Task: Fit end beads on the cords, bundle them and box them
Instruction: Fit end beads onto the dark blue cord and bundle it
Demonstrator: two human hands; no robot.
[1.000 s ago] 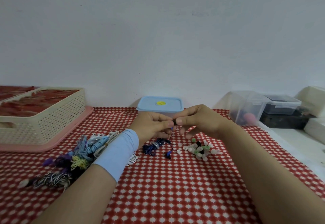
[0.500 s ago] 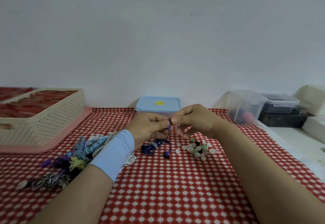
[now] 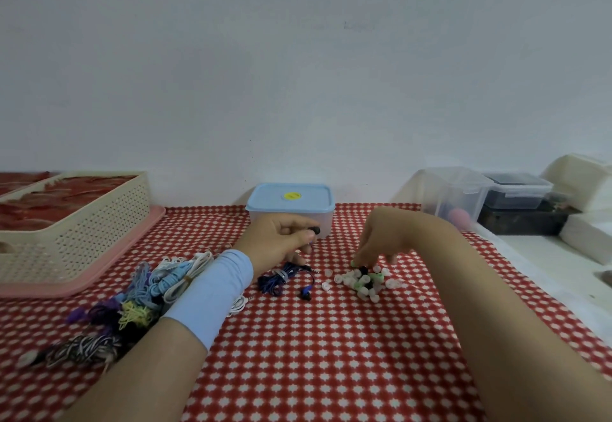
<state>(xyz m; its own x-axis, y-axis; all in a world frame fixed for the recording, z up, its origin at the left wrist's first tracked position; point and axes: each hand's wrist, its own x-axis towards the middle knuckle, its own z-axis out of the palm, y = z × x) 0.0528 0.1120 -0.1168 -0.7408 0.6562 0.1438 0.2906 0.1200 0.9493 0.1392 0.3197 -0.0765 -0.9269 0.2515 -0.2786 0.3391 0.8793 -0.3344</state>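
1. The surface, under red checked cloth, meets the wall at the back and a white ledge on the right. Bare cloth shows between the two forearms.
2. A cream basket on a pink tray sits at the left edge and holds red material.
3. A blue-lidded box stands closed by the wall. To the right, a clear tub holds something pink.
4. Loose cords are piled beside the left forearm.
5. The left hand pinches the black end of the dark blue cord, whose bundle lies just below it.
6. The right hand has its fingertips down in the beads; I cannot tell whether it grips one.
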